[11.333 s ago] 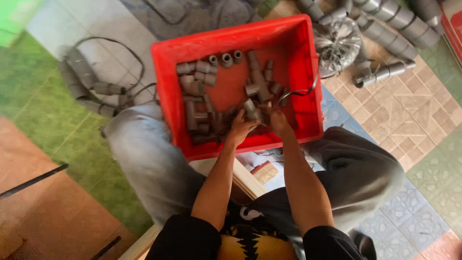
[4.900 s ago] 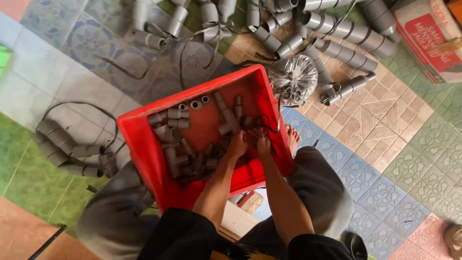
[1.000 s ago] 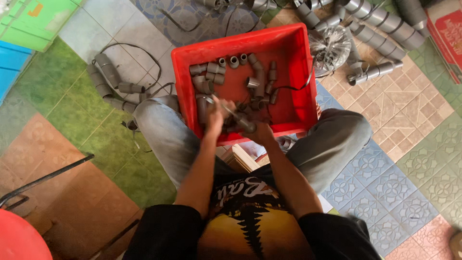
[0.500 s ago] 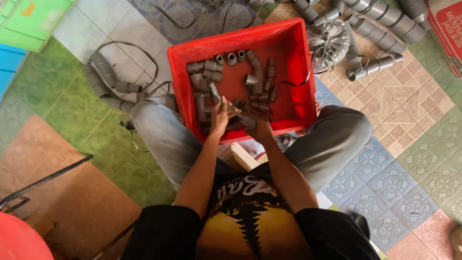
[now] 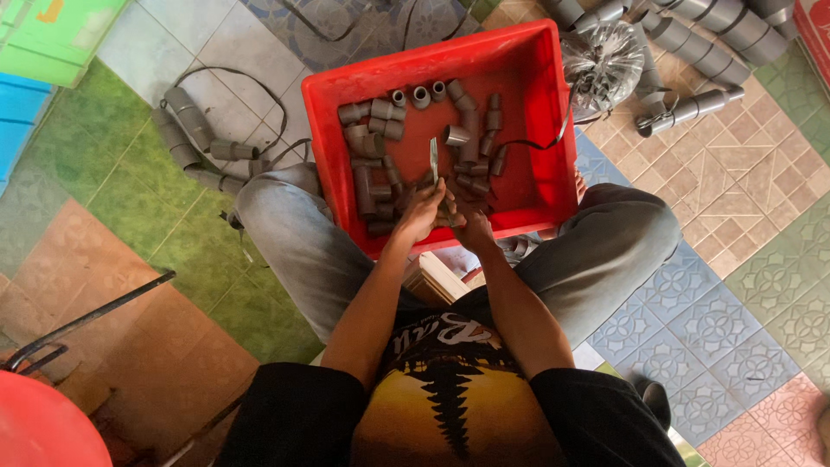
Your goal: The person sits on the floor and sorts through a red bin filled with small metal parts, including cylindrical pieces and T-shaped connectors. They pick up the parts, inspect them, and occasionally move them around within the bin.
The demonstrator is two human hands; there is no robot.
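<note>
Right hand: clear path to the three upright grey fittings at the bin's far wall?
Probably yes. The right hand is inside the red bin; only low pipe pieces lie before the upright fittings, nothing covering them.

Bare crate (image 5: 527,186) floor toward three o'clock, free for passing. Blocked toward twelve by scattered grey pipe fittings (image 5: 380,130) and a black cable (image 5: 527,143).

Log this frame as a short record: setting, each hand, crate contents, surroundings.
setting: person seated over a red crate resting on the knees, tiled floor
left hand: closed on a thin blade that points up
right hand: at the grey fittings, grip hidden
crate: loose grey pipe fittings, a black cable running over the right rim
surroundings: grey pipes and a bag of parts upper right, more pipes with cable left
</note>
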